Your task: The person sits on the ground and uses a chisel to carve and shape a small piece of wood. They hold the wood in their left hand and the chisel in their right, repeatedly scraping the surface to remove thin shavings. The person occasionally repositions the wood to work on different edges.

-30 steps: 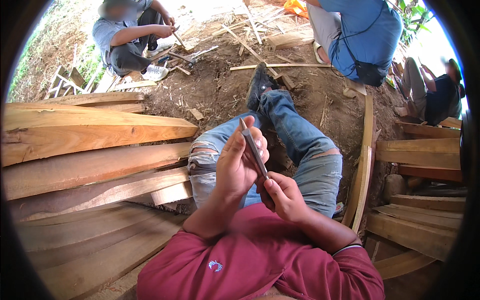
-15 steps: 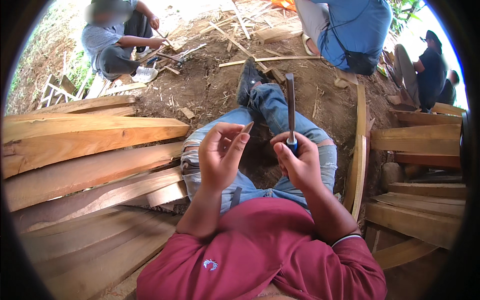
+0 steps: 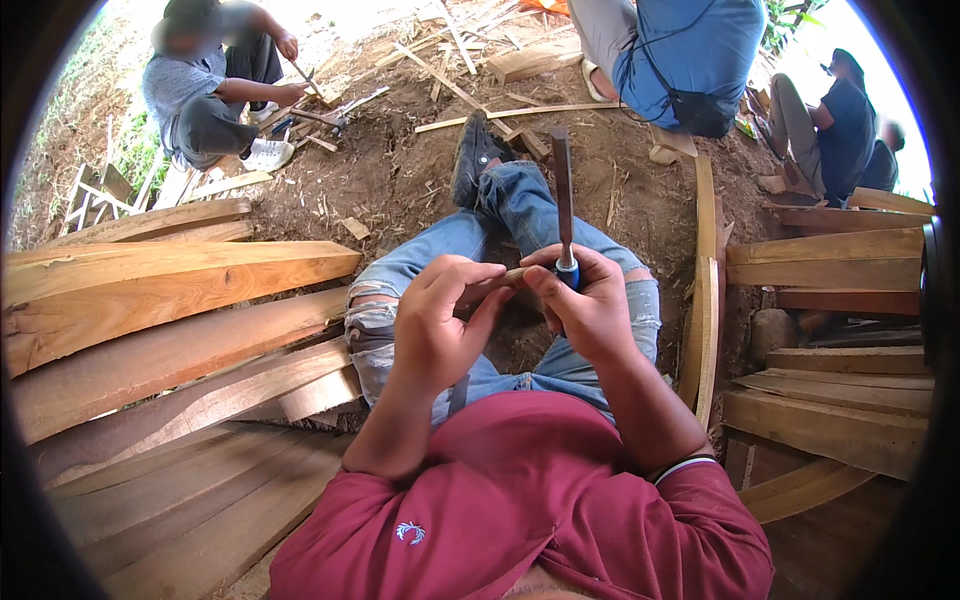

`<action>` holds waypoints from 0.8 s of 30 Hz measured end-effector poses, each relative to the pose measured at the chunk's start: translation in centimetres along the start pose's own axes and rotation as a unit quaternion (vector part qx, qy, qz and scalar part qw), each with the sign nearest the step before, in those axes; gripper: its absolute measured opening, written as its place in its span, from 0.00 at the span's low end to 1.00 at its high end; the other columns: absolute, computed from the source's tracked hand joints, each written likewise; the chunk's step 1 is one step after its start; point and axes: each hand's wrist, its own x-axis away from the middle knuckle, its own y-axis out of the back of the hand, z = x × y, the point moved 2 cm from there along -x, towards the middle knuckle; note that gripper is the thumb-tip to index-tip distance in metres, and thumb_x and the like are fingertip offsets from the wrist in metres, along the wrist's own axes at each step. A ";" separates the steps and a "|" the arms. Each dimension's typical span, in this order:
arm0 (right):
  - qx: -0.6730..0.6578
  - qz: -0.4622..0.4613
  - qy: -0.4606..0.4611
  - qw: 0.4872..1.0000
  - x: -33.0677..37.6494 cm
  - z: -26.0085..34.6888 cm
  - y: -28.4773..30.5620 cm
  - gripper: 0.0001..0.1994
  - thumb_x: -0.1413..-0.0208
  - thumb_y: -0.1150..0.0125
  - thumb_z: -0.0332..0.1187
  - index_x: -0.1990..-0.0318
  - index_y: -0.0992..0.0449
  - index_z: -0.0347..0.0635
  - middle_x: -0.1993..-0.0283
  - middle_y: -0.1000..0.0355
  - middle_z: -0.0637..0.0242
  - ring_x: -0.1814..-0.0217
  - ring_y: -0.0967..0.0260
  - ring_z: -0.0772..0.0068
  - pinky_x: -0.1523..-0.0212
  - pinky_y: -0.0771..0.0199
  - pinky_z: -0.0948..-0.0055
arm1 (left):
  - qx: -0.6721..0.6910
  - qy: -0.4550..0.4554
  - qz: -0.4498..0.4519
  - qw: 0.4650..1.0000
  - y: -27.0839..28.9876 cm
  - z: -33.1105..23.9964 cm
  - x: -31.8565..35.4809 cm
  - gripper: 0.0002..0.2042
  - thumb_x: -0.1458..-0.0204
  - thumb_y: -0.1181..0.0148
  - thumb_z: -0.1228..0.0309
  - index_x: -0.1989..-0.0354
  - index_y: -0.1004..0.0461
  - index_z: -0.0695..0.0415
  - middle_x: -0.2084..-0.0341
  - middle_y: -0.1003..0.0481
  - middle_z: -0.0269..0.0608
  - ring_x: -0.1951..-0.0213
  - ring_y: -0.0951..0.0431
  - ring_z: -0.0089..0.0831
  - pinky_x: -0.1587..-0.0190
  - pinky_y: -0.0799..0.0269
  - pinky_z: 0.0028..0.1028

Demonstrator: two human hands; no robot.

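Right hand [image 3: 592, 305] grips a blue-handled dark metal chisel [image 3: 564, 200], blade pointing away; left hand [image 3: 440, 310] pinches a slim brown wooden-looking stick [image 3: 509, 278] crosswise, toward the right thumb

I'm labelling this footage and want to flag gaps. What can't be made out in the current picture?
In the head view:
Blue chisel handle: mostly hidden by the right hand.
Small brown piece: its full length and shape are covered by the left hand.
Co-worker in blue: head cut off by the top edge.
Boards on the left: outer ends lost at the fisheye's dark rim.
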 end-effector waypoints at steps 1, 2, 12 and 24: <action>-0.002 0.004 -0.002 1.000 0.0 0.0 0.1 0.06 0.40 0.34 0.30 0.58 0.20 0.38 0.76 0.28 0.76 0.82 0.38 0.91 0.82 0.42 0.84 | -0.007 0.001 0.008 1.000 0.2 -0.2 0.0 0.12 0.51 0.34 0.83 0.57 0.22 0.61 0.67 0.24 0.43 0.64 0.16 0.33 0.65 0.21 0.26; -0.003 0.007 -0.004 1.000 0.0 0.1 0.3 0.06 0.39 0.35 0.30 0.58 0.20 0.38 0.76 0.28 0.76 0.82 0.39 0.91 0.83 0.42 0.84 | -0.014 0.000 0.015 1.000 0.4 -0.3 -0.1 0.12 0.51 0.34 0.82 0.57 0.22 0.60 0.67 0.23 0.42 0.65 0.17 0.33 0.66 0.22 0.27; -0.129 -0.037 0.063 0.989 0.0 1.5 1.9 0.07 0.40 0.36 0.29 0.60 0.22 0.34 0.76 0.28 0.70 0.84 0.39 0.86 0.84 0.40 0.83 | -0.015 0.081 0.076 0.994 1.8 -1.0 0.1 0.11 0.47 0.33 0.75 0.55 0.19 0.61 0.68 0.20 0.42 0.65 0.19 0.28 0.62 0.26 0.23; -0.123 -0.002 0.012 0.992 0.4 0.7 0.8 0.11 0.40 0.33 0.31 0.55 0.24 0.35 0.75 0.28 0.73 0.82 0.38 0.88 0.83 0.40 0.83 | 0.068 0.129 0.085 0.986 0.8 -0.8 0.6 0.13 0.43 0.35 0.72 0.51 0.22 0.63 0.69 0.20 0.38 0.71 0.24 0.19 0.68 0.29 0.19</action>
